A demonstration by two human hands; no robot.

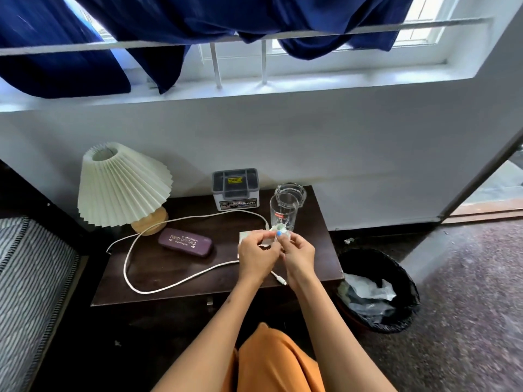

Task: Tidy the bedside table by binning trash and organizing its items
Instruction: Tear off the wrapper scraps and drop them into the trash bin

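Note:
Over the right half of the dark wooden bedside table (175, 275), my left hand (259, 257) and my right hand (300, 257) both pinch a small crumpled scrap of paper (273, 236). Under my hands lies a pale flat paper or card (244, 236), mostly hidden. A tall clear drinking glass (283, 212) stands upright just behind the scrap, with a glass ashtray (291, 193) behind it. A white cable (158, 287) loops across the table top. A purple spectacle case (185, 242) lies near the middle.
A pleated white lamp (121, 185) stands at the back left. A grey plastic box (235, 189) sits against the wall. A black-lined bin (376, 290) holding crumpled plastic stands on the floor right of the table. A striped bed (25, 278) is on the left.

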